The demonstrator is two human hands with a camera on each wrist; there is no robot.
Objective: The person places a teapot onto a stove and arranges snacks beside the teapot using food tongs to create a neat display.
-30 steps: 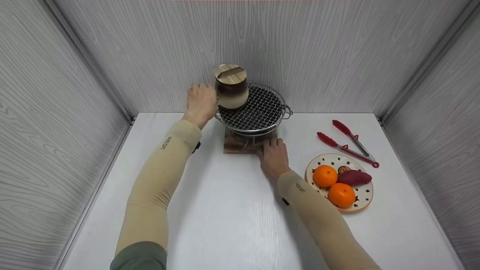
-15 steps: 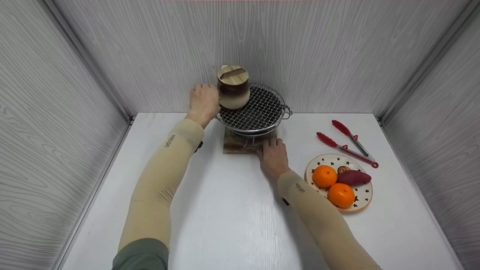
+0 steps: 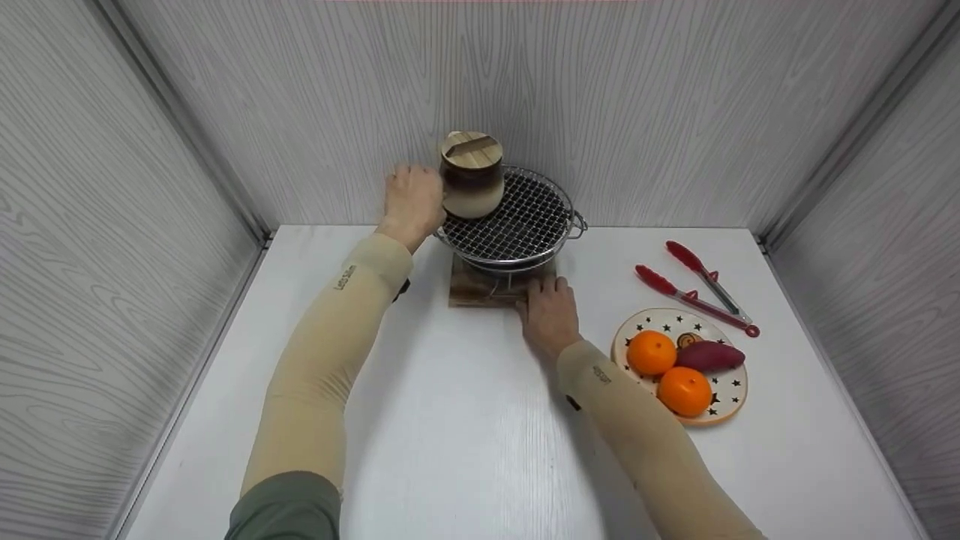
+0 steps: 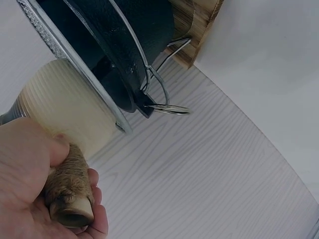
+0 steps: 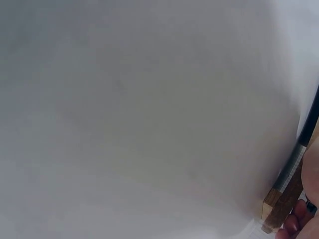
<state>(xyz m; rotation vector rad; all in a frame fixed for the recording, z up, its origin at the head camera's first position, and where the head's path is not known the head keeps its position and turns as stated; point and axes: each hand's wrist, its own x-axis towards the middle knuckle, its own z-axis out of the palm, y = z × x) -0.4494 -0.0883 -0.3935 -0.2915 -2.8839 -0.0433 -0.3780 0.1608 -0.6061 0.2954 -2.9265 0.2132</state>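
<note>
My left hand (image 3: pixel 414 201) grips the rope-wrapped side handle (image 4: pixel 70 179) of a teapot (image 3: pixel 472 180), brown above and cream below, with a round wooden lid (image 3: pixel 472 150). The teapot stands upright at the left part of a round wire grill mesh (image 3: pixel 525 221). Under the mesh sits a dark brazier (image 4: pixel 114 50) on a square wooden base (image 3: pixel 472 289). My right hand (image 3: pixel 550 315) holds the front right corner of that base. The right wrist view shows only part of the hand, with fingers around the board (image 5: pixel 285 204).
On the right lies a star-patterned plate (image 3: pixel 731 401) with two oranges (image 3: pixel 651 353), a purple sweet potato (image 3: pixel 711 355) and a small brown swirl, either food or print. Red-tipped tongs (image 3: pixel 705 300) lie spread behind it. The back wall (image 3: pixel 637 112) rises close behind the grill.
My left hand and the teapot have shifted slightly to the right over the mesh. My right hand stays on the wooden base.
</note>
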